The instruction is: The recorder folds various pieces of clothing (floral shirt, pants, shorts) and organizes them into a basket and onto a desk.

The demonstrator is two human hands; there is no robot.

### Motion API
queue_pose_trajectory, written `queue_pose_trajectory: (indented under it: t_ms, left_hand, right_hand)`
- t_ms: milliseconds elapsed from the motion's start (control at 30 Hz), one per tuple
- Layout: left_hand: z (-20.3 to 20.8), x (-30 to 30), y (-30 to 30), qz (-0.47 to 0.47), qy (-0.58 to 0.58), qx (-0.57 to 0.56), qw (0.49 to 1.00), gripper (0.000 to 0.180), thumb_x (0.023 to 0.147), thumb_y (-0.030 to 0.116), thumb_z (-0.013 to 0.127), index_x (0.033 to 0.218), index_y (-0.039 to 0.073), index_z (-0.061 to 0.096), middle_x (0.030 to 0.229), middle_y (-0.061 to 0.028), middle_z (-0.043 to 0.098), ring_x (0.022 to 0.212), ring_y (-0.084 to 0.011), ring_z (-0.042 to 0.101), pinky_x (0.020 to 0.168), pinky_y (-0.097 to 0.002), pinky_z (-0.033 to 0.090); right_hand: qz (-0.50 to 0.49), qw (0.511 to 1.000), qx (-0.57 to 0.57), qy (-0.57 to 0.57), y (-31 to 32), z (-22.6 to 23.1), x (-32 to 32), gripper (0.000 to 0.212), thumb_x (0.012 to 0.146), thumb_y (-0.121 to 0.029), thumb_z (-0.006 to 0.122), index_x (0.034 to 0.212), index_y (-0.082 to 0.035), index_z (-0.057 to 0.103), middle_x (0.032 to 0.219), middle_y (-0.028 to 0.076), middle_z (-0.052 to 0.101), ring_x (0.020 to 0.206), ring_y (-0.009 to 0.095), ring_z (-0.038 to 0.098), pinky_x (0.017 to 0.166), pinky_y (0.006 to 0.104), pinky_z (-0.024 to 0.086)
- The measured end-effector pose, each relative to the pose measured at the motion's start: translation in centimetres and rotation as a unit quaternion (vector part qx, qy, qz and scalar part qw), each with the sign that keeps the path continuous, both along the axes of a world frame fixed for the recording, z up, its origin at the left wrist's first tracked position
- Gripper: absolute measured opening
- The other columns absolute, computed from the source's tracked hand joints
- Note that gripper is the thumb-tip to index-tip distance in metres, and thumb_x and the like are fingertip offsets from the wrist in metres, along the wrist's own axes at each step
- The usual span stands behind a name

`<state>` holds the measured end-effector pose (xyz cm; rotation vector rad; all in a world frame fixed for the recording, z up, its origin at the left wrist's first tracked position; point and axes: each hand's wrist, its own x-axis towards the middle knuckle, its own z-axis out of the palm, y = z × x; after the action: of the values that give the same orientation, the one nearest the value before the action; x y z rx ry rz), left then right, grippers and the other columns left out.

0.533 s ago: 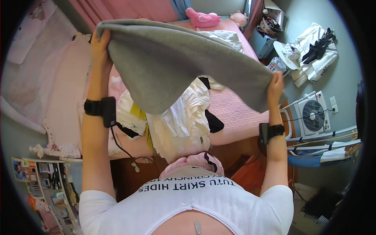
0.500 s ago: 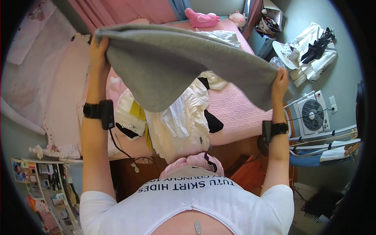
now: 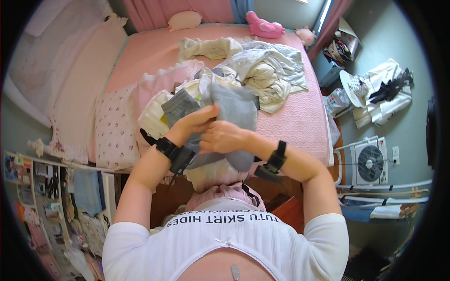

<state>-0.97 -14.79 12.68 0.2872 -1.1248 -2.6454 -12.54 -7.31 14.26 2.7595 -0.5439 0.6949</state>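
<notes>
A grey garment [image 3: 234, 100] lies bunched over the pile on the near side of the bed, its darker ribbed-looking edge [image 3: 180, 107] to the left. My left hand [image 3: 199, 119] reaches in over it, fingers curled together and pinching the cloth, slightly blurred. Just below and to the right, my right hand [image 3: 222, 137] is closed like a fist on the same garment. The two hands nearly touch and hide the part of the cloth between them. Cream and white clothes [image 3: 152, 112] lie under and beside the grey one.
A rumpled pale quilt or cloth [image 3: 276, 75] spreads over the pink bed [image 3: 293, 129] to the right. A patterned pillow [image 3: 115, 126] lies at the left. Pink plush toys [image 3: 265, 24] sit at the far edge. A box fan [image 3: 370, 161] and clothes rack [image 3: 384, 199] stand at right, shelves [image 3: 51, 196] at left.
The grey garment was held up, stretched wide between my raised hands. It is now down on the pile, and both hands have come together in the middle, lower and closer.
</notes>
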Motion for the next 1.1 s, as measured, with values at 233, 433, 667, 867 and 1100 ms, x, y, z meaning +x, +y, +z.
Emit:
queue_pose_trajectory:
  t_ms: [233, 433, 667, 867, 1100]
  left_hand:
    - [-0.2, 5.2, 2.8, 0.199, -0.284, -0.145, 0.927, 0.036, 0.071, 0.003, 0.054, 0.106, -0.001, 0.044, 0.096, -0.0064, 0.053, 0.089, -0.0137, 0.050, 0.072, -0.0261, 0.044]
    - [0.5, 7.4, 5.0, 0.166, -0.127, -0.376, 0.903, 0.042, 0.075, -0.001, 0.051, 0.115, -0.002, 0.039, 0.108, -0.0053, 0.048, 0.099, -0.0104, 0.043, 0.086, -0.0247, 0.033]
    - [1.8, 7.0, 4.3, 0.211, -0.006, -0.039, 0.977, 0.037, 0.081, 0.012, 0.052, 0.114, -0.001, 0.041, 0.107, -0.0030, 0.049, 0.097, -0.0084, 0.042, 0.085, -0.0240, 0.035]
    - [2.4, 7.3, 3.6, 0.170, -0.111, -0.315, 0.927, 0.031, 0.082, 0.014, 0.051, 0.110, 0.001, 0.047, 0.101, -0.0043, 0.054, 0.088, -0.0116, 0.052, 0.077, -0.0245, 0.042]
    - [3.5, 10.7, 0.1, 0.333, -0.021, -0.023, 0.942, 0.029, 0.083, 0.012, 0.048, 0.109, 0.000, 0.047, 0.102, -0.0067, 0.054, 0.092, -0.0151, 0.052, 0.082, -0.0281, 0.041]
  right_hand:
    - [-0.047, 0.984, 0.139, -0.101, 0.8, 0.8, 1.4, 0.030, 0.066, -0.027, 0.064, 0.083, -0.007, 0.050, 0.095, 0.008, 0.049, 0.091, 0.023, 0.046, 0.078, 0.0338, 0.037]
    - [-0.160, 0.927, 0.269, -0.206, -0.6, 3.1, -4.2, 0.058, 0.060, -0.016, 0.071, 0.109, -0.004, 0.042, 0.099, 0.012, 0.051, 0.096, 0.028, 0.045, 0.084, 0.0367, 0.034]
    - [-0.127, 0.952, 0.146, -0.237, 0.7, 2.5, -1.7, 0.036, 0.063, -0.015, 0.066, 0.095, -0.008, 0.051, 0.087, 0.009, 0.051, 0.079, 0.026, 0.050, 0.070, 0.0328, 0.040]
    - [-0.139, 0.969, 0.116, -0.167, 1.5, 5.3, -0.3, 0.028, 0.063, -0.014, 0.062, 0.090, -0.011, 0.055, 0.093, 0.006, 0.050, 0.079, 0.024, 0.050, 0.069, 0.0322, 0.041]
    - [-0.064, 0.984, 0.126, -0.109, 3.3, 3.7, -2.2, 0.024, 0.061, -0.012, 0.061, 0.084, -0.010, 0.054, 0.096, 0.007, 0.050, 0.083, 0.024, 0.050, 0.069, 0.0339, 0.040]
